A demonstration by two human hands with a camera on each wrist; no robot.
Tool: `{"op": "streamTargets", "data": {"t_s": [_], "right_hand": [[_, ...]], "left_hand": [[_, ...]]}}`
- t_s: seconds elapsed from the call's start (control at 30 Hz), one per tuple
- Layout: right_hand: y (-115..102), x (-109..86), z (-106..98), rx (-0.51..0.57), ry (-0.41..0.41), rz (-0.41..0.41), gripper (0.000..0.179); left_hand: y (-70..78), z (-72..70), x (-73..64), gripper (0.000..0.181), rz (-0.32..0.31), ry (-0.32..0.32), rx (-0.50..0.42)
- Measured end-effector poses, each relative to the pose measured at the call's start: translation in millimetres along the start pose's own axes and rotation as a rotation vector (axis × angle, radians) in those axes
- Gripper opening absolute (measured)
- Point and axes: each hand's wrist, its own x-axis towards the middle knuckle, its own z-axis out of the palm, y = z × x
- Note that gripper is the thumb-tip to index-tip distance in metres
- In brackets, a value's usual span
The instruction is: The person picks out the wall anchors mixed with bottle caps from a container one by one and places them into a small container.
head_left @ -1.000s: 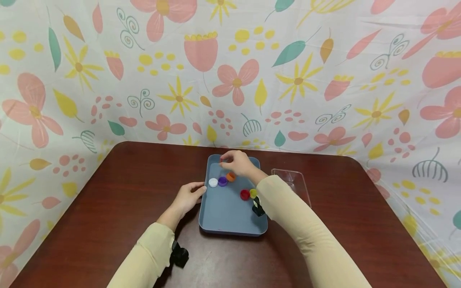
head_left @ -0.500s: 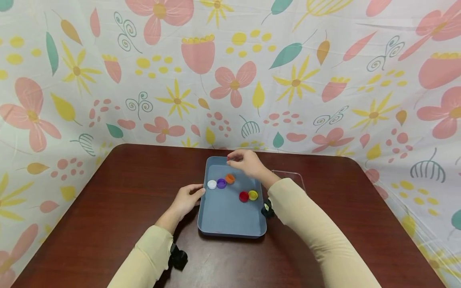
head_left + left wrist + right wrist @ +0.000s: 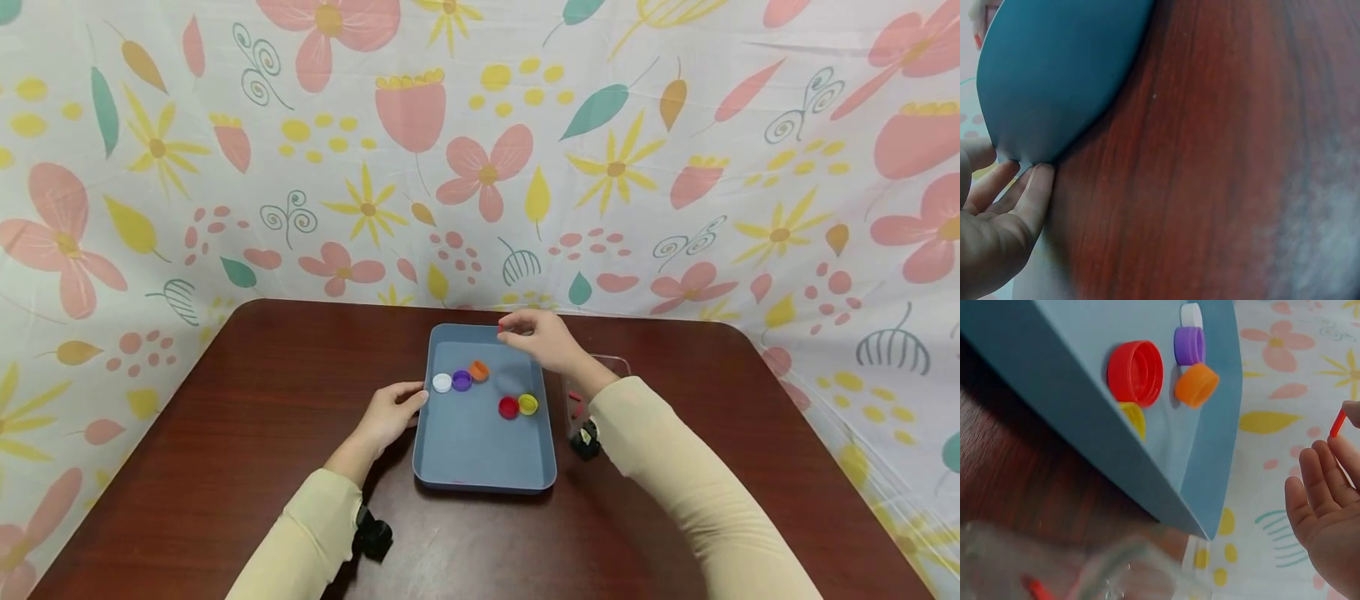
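My right hand [image 3: 546, 340] pinches a short red stick [image 3: 1338, 422] between thumb and fingertip, above the far right corner of the blue-grey tray [image 3: 480, 454]. The other fingers are spread loosely in the right wrist view. My left hand [image 3: 384, 417] touches the tray's left side with thumb and fingertips, also seen at the tray wall [image 3: 1066, 81] in the left wrist view. Inside the tray lie a white cap [image 3: 442, 382], a purple cap [image 3: 461, 381], an orange cap [image 3: 478, 371], a red cap [image 3: 508, 407] and a yellow cap [image 3: 528, 405].
A clear plastic box [image 3: 618, 364] stands right of the tray, partly hidden by my right arm. Red pieces [image 3: 575, 402] show inside it. The brown table [image 3: 300, 358] ends at a flower-patterned cloth [image 3: 487, 100] behind.
My right hand has moved right with the red stick, from over the tray's far middle to its far right corner. My left hand stays at the tray's side.
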Motion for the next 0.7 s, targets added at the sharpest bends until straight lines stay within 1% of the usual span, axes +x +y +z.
{"op": "streamTargets", "data": {"t_s": [0.2, 0.5, 0.7], "right_hand": [[1, -14.0, -11, -0.008, 0.015, -0.006, 0.035], [4, -26.6, -26, 0.008, 0.032, 0.026, 0.033], [7, -39.6, -35, 0.006, 0.070, 0.027, 0.032]], "left_hand": [[-1.1, 0.5, -0.6, 0.037, -0.010, 0.001, 0.000], [1.7, 0.1, -0.6, 0.038, -0.010, 0.000, 0.008], [1.6, -0.5, -0.8, 0.038, -0.005, -0.006, 0.016]]}}
